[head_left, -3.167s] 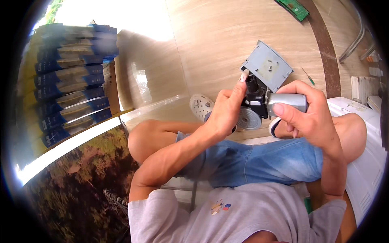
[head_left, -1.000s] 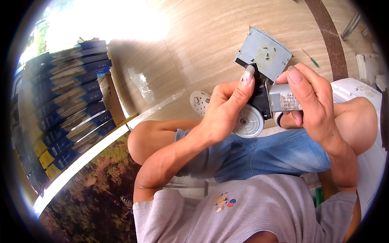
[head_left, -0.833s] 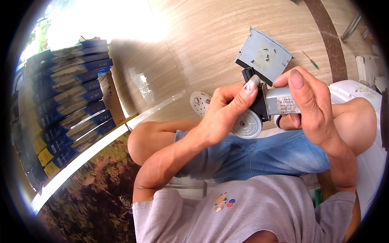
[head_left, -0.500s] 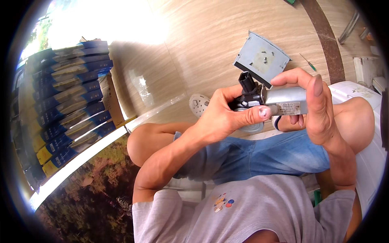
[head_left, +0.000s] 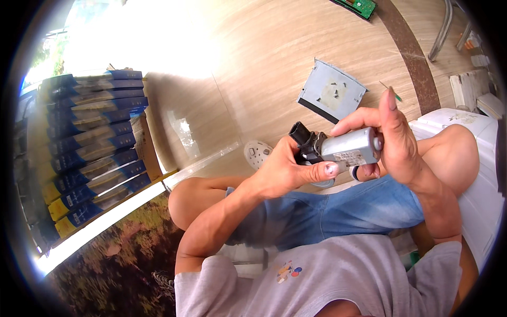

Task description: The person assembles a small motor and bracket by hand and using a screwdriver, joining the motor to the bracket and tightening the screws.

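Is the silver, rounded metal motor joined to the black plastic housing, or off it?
Apparently joined: the silver, rounded metal motor meets the black plastic housing with no gap showing; whether screwed, I cannot tell.

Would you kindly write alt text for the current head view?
A person's bare left hand grips the black plastic end of a silvery metal motor-like cylinder, the right hand curved about its other end. Beyond, a grey metal casing bearing small dark pieces lies on beige floor.
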Demonstrator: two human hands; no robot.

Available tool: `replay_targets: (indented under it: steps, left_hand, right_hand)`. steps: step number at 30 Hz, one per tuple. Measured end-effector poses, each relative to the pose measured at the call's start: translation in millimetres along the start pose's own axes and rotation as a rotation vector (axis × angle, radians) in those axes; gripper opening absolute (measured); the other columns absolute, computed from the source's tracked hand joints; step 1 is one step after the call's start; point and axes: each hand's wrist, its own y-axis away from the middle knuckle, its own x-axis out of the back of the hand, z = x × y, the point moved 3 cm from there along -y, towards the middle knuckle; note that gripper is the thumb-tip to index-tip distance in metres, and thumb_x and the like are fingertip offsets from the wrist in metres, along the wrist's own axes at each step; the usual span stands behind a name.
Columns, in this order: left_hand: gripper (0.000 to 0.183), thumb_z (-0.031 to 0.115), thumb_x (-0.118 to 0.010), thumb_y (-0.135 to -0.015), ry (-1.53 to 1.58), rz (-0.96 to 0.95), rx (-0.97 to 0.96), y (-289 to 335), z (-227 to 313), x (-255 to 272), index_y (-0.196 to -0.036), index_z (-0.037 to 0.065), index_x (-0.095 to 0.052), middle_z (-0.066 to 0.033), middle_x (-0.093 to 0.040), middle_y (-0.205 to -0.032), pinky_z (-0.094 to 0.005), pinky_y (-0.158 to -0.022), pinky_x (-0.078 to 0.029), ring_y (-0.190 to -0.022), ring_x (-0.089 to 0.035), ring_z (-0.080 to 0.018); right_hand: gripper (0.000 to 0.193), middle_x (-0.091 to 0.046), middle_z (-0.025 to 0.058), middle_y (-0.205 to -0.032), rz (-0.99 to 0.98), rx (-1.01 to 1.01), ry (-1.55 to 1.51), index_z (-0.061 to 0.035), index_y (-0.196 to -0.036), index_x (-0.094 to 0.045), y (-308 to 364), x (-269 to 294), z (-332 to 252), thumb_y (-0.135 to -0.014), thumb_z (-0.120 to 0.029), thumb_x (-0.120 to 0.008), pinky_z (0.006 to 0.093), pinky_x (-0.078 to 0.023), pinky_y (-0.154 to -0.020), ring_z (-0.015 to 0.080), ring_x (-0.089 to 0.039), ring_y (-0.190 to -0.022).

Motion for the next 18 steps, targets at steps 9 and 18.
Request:
replay_targets:
  steps: [9, 18]
  left_hand:
    - [0.039, 0.032, -0.088, -0.081, 0.027, -0.016, 0.046, 2.5, -9.1, -1.1, -0.099, 0.001, -0.071, 0.0018, -0.066, -0.083, -0.0256, -0.067, -0.047, -0.077, -0.057, -0.0058]
    - [0.029, 0.022, -0.087, -0.080, 0.113, 0.067, 0.093, 14.6, -19.2, -15.9, -0.096, 0.003, -0.072, 0.0023, -0.067, -0.083, -0.0232, -0.066, -0.046, -0.076, -0.059, -0.0053]
  right_hand:
    - [0.093, -0.063, 0.0050, -0.064, -0.111, 0.026, 0.124, 0.0003, -0.099, -0.072, -4.0, -3.2, 8.2, -0.098, -0.075, -0.017, 0.0201, -0.039, -0.039, 0.0053, -0.052, -0.044]
    - [0.077, -0.062, 0.0051, -0.068, -0.020, 0.012, 0.170, 0.0022, -0.097, -0.073, -34.1, 28.7, 11.8, -0.099, -0.069, -0.042, 0.0224, -0.043, -0.045, 0.0086, -0.057, -0.052]
